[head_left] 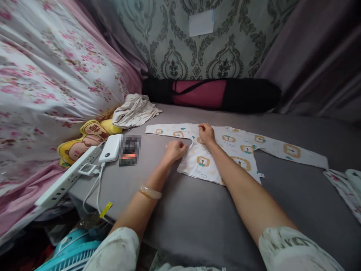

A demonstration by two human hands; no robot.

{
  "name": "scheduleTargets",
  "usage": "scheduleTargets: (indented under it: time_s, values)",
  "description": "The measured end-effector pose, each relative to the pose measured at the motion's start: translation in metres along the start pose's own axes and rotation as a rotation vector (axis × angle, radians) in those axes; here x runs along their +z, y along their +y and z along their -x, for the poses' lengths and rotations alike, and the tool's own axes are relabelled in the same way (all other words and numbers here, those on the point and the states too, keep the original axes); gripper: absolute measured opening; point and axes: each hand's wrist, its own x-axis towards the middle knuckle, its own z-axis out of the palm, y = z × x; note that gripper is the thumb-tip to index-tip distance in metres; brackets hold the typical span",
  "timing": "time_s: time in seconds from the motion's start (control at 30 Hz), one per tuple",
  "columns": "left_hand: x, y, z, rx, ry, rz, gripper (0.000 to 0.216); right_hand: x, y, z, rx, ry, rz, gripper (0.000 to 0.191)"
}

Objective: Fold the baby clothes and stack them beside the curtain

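as i view this from afar, one lion-print shirt (207, 160) lies spread on a grey surface (186, 210); left hand (176, 150) at its side edge, right hand (207, 134) upon its shoulder, fingers (201, 130) curled narrow, grip beneath i cannot tell. risk: uneven pulling might crease a sleeve (307, 156). room: patterned wall (169, 45), floral curtain (70, 56), black-and-pink bag (200, 94), white power strip (69, 176).

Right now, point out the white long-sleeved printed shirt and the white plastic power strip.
White long-sleeved printed shirt (237, 147): head view, middle of its body.
White plastic power strip (68, 177): head view, middle of its socket face.
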Motion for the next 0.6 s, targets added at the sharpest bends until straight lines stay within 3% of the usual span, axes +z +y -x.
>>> scheduleTargets:
  time_s: [0.13, 0.27, 0.5, 0.6]
  values:
    - [0.018, 0.007, 0.017, -0.006, 0.059, 0.015, 0.035, -0.014, -0.007, 0.001, -0.061, -0.272, 0.068, 0.032]
    - [0.023, 0.01, 0.022, 0.0, 0.089, 0.051, 0.023, -0.027, -0.013, 0.014, -0.051, -0.381, 0.075, 0.036]
    - [0.02, 0.018, 0.026, -0.033, 0.09, 0.4, 0.01, -0.015, -0.009, 0.048, -0.076, -0.235, 0.025, 0.035]
    - [0.019, 0.017, 0.032, -0.114, 0.029, 0.603, 0.024, -0.012, -0.009, 0.056, -0.121, -0.184, 0.057, 0.031]
